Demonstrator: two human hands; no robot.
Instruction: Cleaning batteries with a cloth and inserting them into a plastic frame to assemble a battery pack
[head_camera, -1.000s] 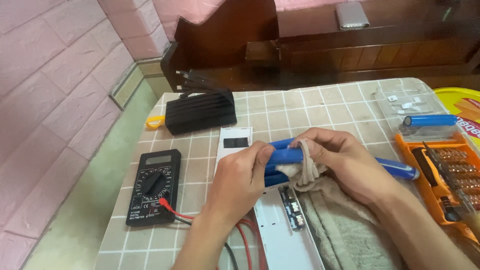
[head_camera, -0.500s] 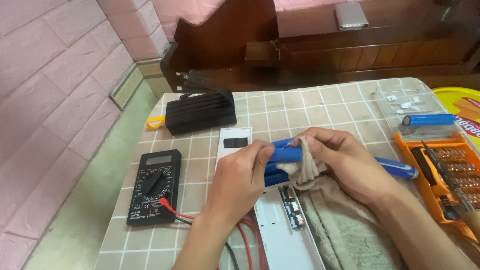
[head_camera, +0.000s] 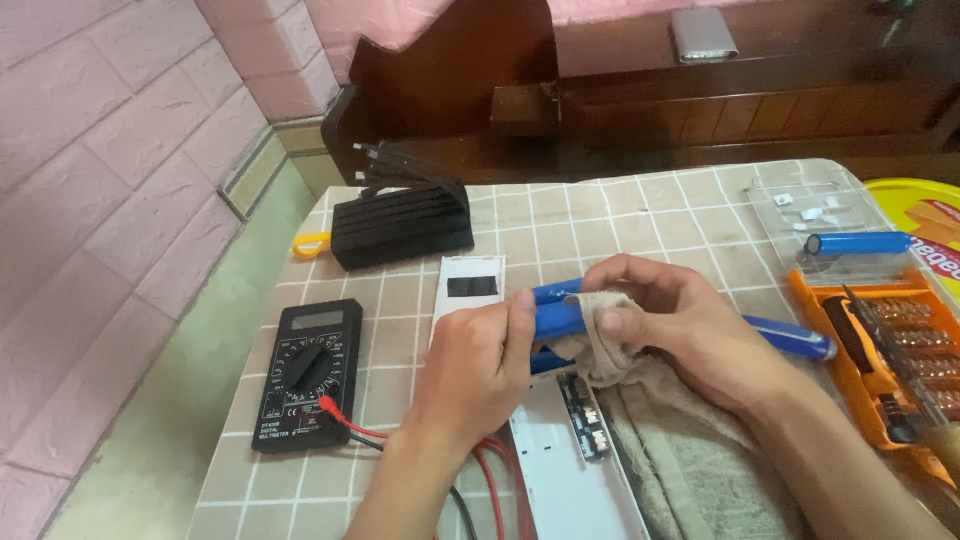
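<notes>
A cluster of blue cylindrical cells is held at its near end by the left hand, whose grip is closed on it, while the right hand presses a beige cloth (soft, nubbly) against it; wiping appears under way, and turning the smooth cells seems called for next. Below the grip lies a white casing on the checked worktop

Left: multimeter on table
Behind it: ribbed box
Right edge: screwdriver kit
</notes>
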